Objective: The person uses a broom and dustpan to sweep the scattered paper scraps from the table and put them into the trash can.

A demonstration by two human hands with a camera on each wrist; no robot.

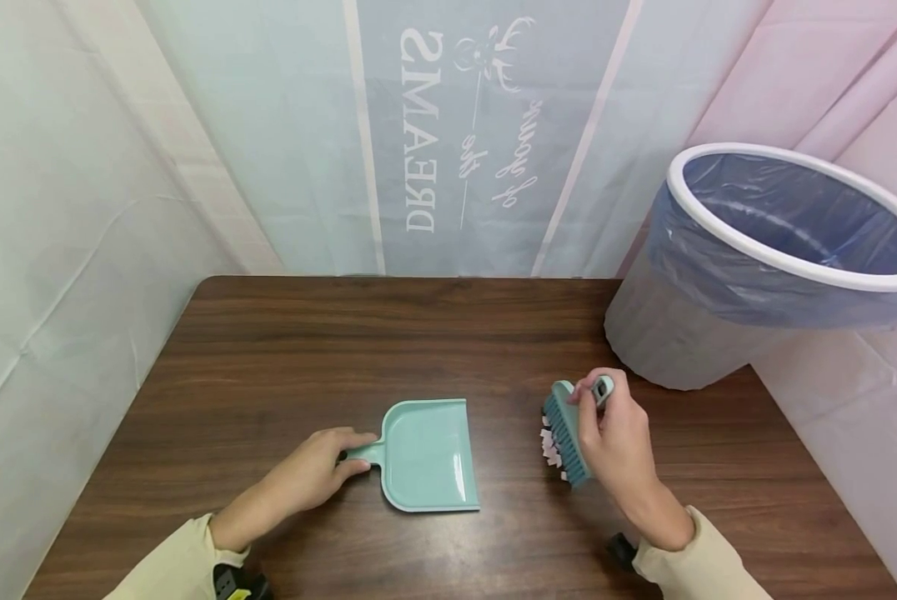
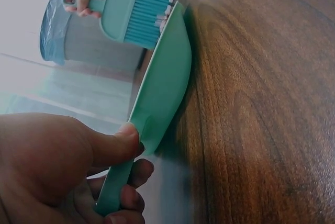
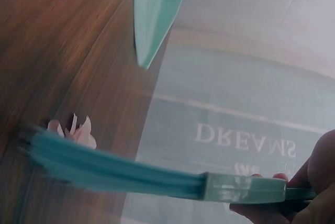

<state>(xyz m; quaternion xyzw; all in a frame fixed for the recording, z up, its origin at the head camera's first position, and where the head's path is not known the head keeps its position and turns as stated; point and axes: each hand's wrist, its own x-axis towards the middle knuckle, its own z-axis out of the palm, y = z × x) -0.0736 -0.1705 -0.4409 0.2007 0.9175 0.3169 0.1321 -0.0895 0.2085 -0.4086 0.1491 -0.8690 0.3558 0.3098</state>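
Observation:
My left hand (image 1: 317,467) grips the handle of a mint-green dustpan (image 1: 428,454) that lies on the table, its straight lip facing right. In the left wrist view, the thumb (image 2: 123,143) presses on top of the handle with fingers curled beneath. My right hand (image 1: 617,433) holds a matching hand brush (image 1: 568,433) by its handle, bristles down on the wood. Small pale pink paper scraps (image 1: 549,446) sit along the left side of the bristles. In the right wrist view the bristles (image 3: 115,166) are bent and blurred beside the scraps (image 3: 78,132). A stretch of table separates scraps and dustpan.
A grey bin (image 1: 689,333) with a white rim and blue liner stands at the table's back right corner. The dark wood table (image 1: 306,333) meets a printed cloth backdrop (image 1: 478,142) behind. Pale cloth walls flank both sides.

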